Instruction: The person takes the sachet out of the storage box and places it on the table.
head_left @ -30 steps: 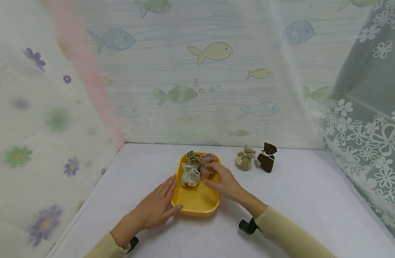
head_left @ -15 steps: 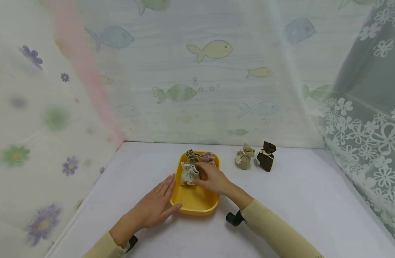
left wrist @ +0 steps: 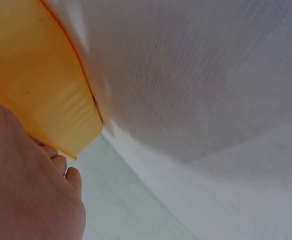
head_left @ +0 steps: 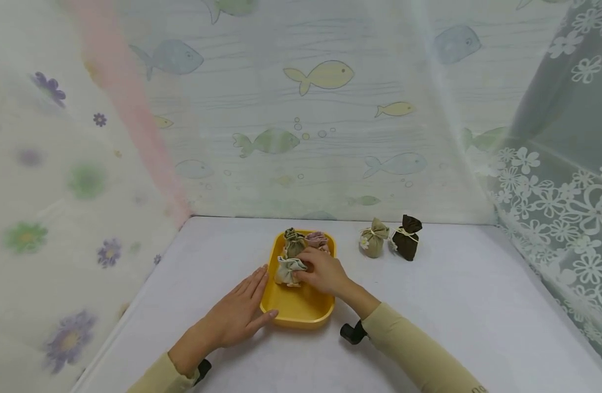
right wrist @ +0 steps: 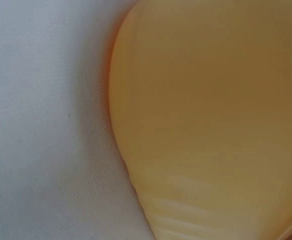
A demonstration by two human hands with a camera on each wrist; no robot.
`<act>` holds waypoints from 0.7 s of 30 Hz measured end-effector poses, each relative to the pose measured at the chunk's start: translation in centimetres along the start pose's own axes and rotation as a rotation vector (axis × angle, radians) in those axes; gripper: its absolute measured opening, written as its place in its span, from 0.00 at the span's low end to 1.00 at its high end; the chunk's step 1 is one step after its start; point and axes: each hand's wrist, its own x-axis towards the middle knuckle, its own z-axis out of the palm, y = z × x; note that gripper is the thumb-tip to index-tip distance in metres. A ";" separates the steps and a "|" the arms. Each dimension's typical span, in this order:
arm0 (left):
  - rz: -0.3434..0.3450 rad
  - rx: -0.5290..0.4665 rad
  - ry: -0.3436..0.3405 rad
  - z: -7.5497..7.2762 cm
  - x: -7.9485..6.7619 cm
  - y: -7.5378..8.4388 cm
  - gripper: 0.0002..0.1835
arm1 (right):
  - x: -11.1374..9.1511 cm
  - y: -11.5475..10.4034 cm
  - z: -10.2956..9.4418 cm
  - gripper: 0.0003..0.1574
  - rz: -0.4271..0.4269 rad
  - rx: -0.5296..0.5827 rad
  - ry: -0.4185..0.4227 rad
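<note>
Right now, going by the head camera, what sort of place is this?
Probably a makeshift curtained-off booth: a fish-print curtain behind, a sheer flowered curtain on the right, and a white-covered table in front.

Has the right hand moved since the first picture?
Yes. Against the yellow tray, the right hand went left, from the pink bag to the pale bag.

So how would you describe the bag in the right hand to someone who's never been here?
On the white table, find the yellow tray. Inside, the right hand holds a pale cloth pouch. It is the palest of three, nearer the person than the olive pouch and the pink pouch.
</note>
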 end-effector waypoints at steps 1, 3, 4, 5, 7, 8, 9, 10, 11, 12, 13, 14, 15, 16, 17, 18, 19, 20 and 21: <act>0.001 0.000 0.002 0.0 0.0 0.0 0.50 | 0.0 -0.1 0.0 0.17 0.004 0.010 0.003; 0.001 0.000 0.006 0.0 -0.1 0.0 0.50 | 0.1 -0.1 -0.1 0.13 -0.001 0.028 0.009; 0.001 0.001 0.007 0.0 -0.1 -0.1 0.50 | 0.2 -0.1 -0.1 0.11 -0.006 0.045 0.010; 0.000 0.003 0.006 0.0 -0.1 -0.1 0.50 | 0.3 -0.1 -0.2 0.09 -0.010 0.070 0.011; 0.001 0.007 0.005 -0.1 -0.1 -0.1 0.50 | 0.4 0.0 -0.4 0.05 -0.039 0.132 0.011; 0.000 0.008 0.003 -0.1 -0.1 -0.1 0.50 | 0.5 0.1 -0.5 0.06 -0.054 0.162 0.009; 0.001 0.006 0.004 -0.1 -0.1 -0.2 0.50 | 0.5 0.1 -0.7 0.06 -0.065 0.197 0.004; 0.001 0.006 0.001 -0.2 -0.1 -0.2 0.50 | 0.5 0.2 -0.9 0.08 -0.073 0.227 0.000; 0.001 0.004 0.001 -0.2 -0.1 -0.2 0.50 | 0.5 0.1 -1.1 0.08 -0.082 0.253 -0.004; 0.003 0.001 0.002 -0.3 -0.1 -0.2 0.50 | 0.4 0.1 -1.4 0.08 -0.089 0.267 -0.008; 0.004 -0.001 0.002 -0.3 -0.1 -0.2 0.50 | 0.3 0.0 -1.7 0.07 -0.099 0.278 -0.007; 0.005 -0.002 0.001 -0.3 -0.1 -0.2 0.50 | 0.2 -0.2 -2.0 0.09 -0.096 0.281 -0.007; 0.007 -0.004 0.003 -0.3 -0.1 -0.2 0.50 | 0.0 -0.4 -2.4 0.10 -0.097 0.288 -0.001; 0.006 -0.004 0.003 -0.3 -0.1 -0.2 0.50 | -0.2 -0.6 -2.8 0.11 -0.092 0.292 0.002; 0.009 -0.008 0.008 -0.3 -0.1 -0.2 0.50 | -0.5 -0.7 -3.3 0.09 -0.089 0.302 0.010; 0.012 -0.013 0.014 -0.2 -0.1 -0.2 0.50 | -0.7 -0.8 -3.7 0.11 -0.086 0.306 0.017; 0.014 -0.012 0.017 -0.2 -0.1 -0.1 0.51 | -1.0 -0.9 -4.2 0.10 -0.085 0.315 0.029; 0.016 -0.011 0.019 -0.1 -0.1 -0.1 0.51 | -1.3 -0.9 -4.7 0.09 -0.075 0.317 0.038; 0.018 -0.013 0.020 -0.1 -0.2 0.0 0.51 | -1.6 -0.9 -5.1 0.06 -0.073 0.325 0.048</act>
